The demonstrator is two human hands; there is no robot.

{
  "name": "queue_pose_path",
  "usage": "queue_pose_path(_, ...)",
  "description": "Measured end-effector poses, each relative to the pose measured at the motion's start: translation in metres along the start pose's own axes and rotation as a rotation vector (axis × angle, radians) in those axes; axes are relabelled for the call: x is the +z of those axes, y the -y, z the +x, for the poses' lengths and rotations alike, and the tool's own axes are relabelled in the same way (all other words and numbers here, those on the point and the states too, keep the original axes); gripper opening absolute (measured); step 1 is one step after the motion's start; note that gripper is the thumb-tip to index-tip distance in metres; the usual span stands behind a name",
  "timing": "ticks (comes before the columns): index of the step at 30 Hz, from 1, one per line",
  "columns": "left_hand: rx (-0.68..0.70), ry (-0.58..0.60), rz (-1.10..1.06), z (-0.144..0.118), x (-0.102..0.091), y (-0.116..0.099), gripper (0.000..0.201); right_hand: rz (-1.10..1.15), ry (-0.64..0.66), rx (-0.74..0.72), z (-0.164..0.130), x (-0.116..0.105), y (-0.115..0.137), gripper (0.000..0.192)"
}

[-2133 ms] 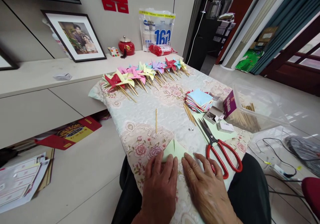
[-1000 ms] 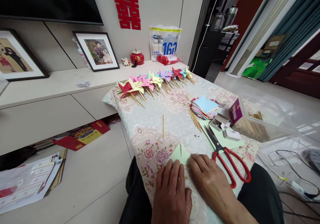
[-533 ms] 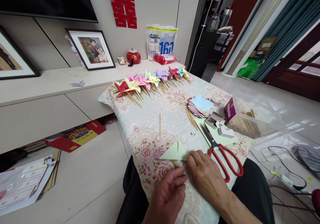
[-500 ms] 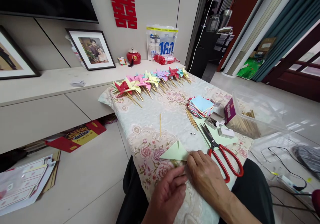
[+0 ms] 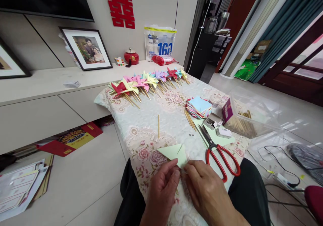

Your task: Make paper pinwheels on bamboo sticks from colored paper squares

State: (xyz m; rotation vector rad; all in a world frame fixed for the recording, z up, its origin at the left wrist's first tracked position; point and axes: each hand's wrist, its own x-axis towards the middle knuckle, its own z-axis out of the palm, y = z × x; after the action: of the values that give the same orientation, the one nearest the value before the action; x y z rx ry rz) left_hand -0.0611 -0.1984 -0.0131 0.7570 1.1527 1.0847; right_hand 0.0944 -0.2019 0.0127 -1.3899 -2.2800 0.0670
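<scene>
A pale green paper (image 5: 174, 153), folded to a triangle with a slit near its top, lies at the table's near edge. My left hand (image 5: 164, 187) pinches its lower edge, with the thumb and index finger close together. Curled fingers of my right hand (image 5: 205, 184) hold the paper's right corner, partly covering it. Just right of that hand lie red-handled scissors (image 5: 222, 155), blades spread, on a larger green sheet (image 5: 225, 140). A single wooden stick (image 5: 158, 126) rests beyond the paper, and two small metal pins (image 5: 191, 134) lie to its right.
Finished paper pinwheels (image 5: 148, 81) line the far edge. A stack of coloured paper squares (image 5: 199, 106), some loose sticks (image 5: 189, 120), small boxes (image 5: 224, 132) and a clear plastic bin of sticks (image 5: 248, 116) stand on the right. The floral tablecloth (image 5: 143, 118) covers the table.
The folded green paper has turned, its slit now slanting right. My left hand has moved up onto its lower edge; my right hand has shifted slightly down. The whole view has moved a little.
</scene>
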Motion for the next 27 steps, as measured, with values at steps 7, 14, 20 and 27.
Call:
queue_pose_path(7, 0.028, 0.032, 0.099, -0.001, -0.011, -0.009, 0.024, 0.708, -0.037, 0.553, 0.005, -0.009, -0.021, 0.055)
queue_pose_path(14, 0.104, 0.067, 0.205, 0.0, 0.0, -0.015, 0.008, 1.325, -0.06, 0.741, 0.017, 0.008, -0.017, 0.067)
queue_pose_path(20, 0.147, 0.033, 0.114, 0.004, 0.004, -0.016, 0.031, 1.328, -0.187, 0.78, 0.02, 0.012, -0.014, 0.06)
queue_pose_path(27, 0.133, -0.008, 0.139, 0.008, 0.004, -0.017, 0.029, 1.245, -0.154, 0.736, 0.017, 0.006, -0.009, 0.042)
